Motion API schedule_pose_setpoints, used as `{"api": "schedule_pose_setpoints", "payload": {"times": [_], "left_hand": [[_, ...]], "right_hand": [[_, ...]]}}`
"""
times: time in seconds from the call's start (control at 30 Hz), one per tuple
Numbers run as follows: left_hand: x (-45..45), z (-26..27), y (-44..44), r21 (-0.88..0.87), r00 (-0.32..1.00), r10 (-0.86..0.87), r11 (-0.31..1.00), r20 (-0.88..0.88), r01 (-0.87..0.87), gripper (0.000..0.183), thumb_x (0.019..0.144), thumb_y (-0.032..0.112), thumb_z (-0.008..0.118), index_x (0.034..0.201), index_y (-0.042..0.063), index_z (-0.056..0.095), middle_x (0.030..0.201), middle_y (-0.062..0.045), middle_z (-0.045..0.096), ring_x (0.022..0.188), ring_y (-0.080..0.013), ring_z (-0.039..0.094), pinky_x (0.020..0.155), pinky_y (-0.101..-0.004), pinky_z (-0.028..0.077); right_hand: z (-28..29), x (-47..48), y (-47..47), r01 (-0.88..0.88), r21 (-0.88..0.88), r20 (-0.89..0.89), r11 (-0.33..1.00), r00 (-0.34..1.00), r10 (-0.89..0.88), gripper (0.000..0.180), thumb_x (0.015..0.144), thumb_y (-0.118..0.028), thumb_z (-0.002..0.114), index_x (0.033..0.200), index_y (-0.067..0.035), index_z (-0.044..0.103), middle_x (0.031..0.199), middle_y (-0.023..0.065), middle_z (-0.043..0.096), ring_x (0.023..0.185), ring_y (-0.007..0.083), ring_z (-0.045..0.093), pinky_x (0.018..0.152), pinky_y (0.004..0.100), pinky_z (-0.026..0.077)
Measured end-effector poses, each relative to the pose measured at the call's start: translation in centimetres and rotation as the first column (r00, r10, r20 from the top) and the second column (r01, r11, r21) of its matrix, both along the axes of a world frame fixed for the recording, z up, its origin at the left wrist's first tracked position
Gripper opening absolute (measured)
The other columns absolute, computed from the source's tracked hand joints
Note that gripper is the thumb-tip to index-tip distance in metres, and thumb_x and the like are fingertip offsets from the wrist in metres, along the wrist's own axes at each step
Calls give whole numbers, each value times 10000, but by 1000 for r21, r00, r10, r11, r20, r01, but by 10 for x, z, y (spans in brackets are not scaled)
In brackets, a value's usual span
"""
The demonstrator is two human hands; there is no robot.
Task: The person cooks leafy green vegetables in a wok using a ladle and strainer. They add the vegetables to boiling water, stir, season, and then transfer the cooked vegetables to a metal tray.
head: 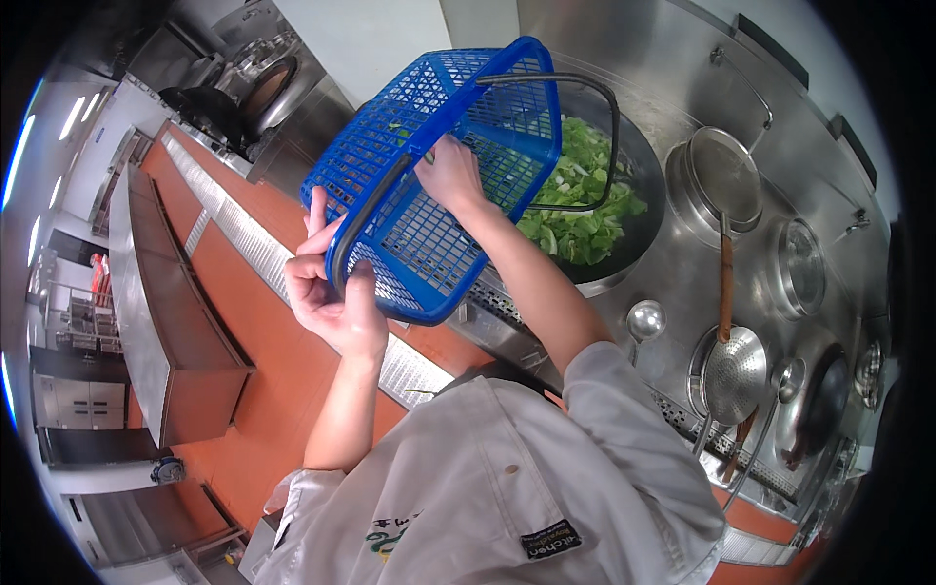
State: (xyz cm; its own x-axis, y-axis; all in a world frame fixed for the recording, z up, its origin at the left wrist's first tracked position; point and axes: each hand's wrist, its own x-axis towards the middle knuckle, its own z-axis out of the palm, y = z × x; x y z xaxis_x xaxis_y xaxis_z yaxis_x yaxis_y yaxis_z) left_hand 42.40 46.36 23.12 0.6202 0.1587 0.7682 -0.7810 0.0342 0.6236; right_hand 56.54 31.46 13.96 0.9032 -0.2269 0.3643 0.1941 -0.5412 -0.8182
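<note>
My left hand [333,292] grips the rim of a blue plastic basket [431,270], thumb inside and fingers outside. The basket is tilted on its side, its mouth towards the wok. Inside it, my right hand [450,172] has its fingers curled, with a bit of green at the fingertips; a few leaf pieces show near the mesh. The basket's dark handle [614,131] hangs over a large wok [651,175]. Chopped leafy greens [585,197] lie heaped in the wok, partly hidden behind the basket.
On the steel range stand a round strainer with a wooden handle [725,278], a steel ladle [646,320], a perforated skimmer [735,376], a lidded round pot [801,267] and another wok [823,409]. A faucet [764,110] reaches over the range. A long steel counter [157,314] stands across the floor.
</note>
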Motion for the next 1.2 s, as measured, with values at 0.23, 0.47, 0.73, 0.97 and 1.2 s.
{"api": "schedule_pose_setpoints", "payload": {"times": [0.23,0.47,0.73,0.97,1.2], "left_hand": [[-18,-7,1,-55,988,153,986,-29,-155,228,700,-131,480,809,48,389,1148,-231,659,1360,-519,404,1171,-603,242],[-25,-20,38,-307,940,263,896,-217,-321,197,757,-119,485,816,45,393,1130,-260,653,1399,-458,392,1170,-523,261],[-77,-36,90,-511,807,243,668,-538,-541,159,761,-49,519,812,87,455,767,-41,564,693,-148,568,692,-254,514],[-117,-40,87,-433,894,319,790,-314,-434,204,746,-113,480,816,53,384,1109,-254,647,1380,-411,443,1151,-475,315],[-192,-39,99,-232,910,356,887,-213,-400,183,730,-99,466,802,53,396,1072,-213,648,1392,-522,358,1175,-576,227]], "right_hand": [[12,-9,-2,-40,2,59,999,997,40,154,805,-183,696,837,-34,677,860,181,708,792,391,684,704,457,535],[-7,-80,-34,-486,628,267,607,868,419,114,946,-72,654,1047,-30,621,817,8,625,625,59,574,514,211,473],[-28,-126,-159,177,-746,104,641,983,-151,206,891,-114,705,1080,-40,667,867,84,694,705,186,672,628,326,538],[25,-153,25,-450,-240,164,860,855,493,198,858,-221,699,979,-64,705,892,138,724,769,310,711,668,406,553],[16,-152,153,-343,-515,-132,786,937,323,241,839,-244,625,910,-23,690,868,209,722,837,377,714,747,488,556]]}}
